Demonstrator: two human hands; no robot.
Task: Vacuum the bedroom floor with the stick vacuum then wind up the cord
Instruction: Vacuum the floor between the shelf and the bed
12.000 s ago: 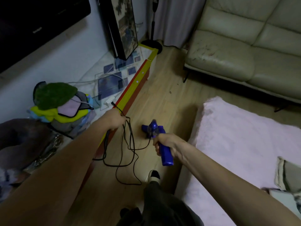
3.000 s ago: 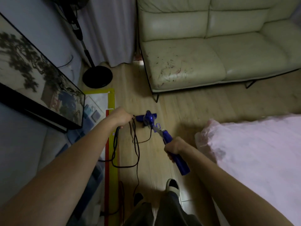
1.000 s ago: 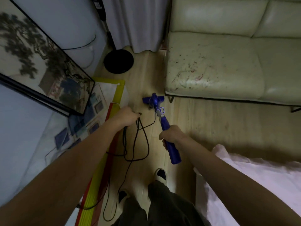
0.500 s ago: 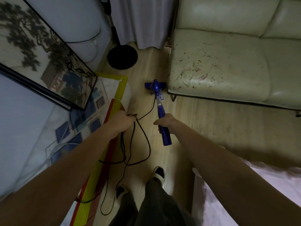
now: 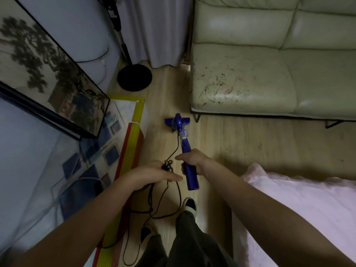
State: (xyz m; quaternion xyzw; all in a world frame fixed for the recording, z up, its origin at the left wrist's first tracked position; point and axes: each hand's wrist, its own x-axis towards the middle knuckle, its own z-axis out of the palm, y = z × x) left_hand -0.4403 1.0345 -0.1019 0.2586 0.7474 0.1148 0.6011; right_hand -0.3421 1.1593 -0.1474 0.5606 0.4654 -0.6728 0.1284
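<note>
A blue stick vacuum (image 5: 185,149) stands on the wooden floor, its head (image 5: 177,121) close to the near left corner of the sofa. My right hand (image 5: 190,159) grips its blue handle. My left hand (image 5: 154,175) holds a bunch of the black cord (image 5: 167,165), just left of the handle. Loops of the cord (image 5: 163,207) hang from that hand down to the floor beside my feet. One strand runs from the bunch up to the vacuum body.
A cream leather sofa (image 5: 269,74) fills the upper right. A pink blanket (image 5: 300,218) lies at the lower right. On the left are a framed painting (image 5: 48,74), a red and yellow board (image 5: 131,157), and a fan's black round base (image 5: 134,78) by a curtain.
My hands have come closer together near the vacuum handle, the left one moving right with the cord. The vacuum head has pulled back a little from the sofa corner.
</note>
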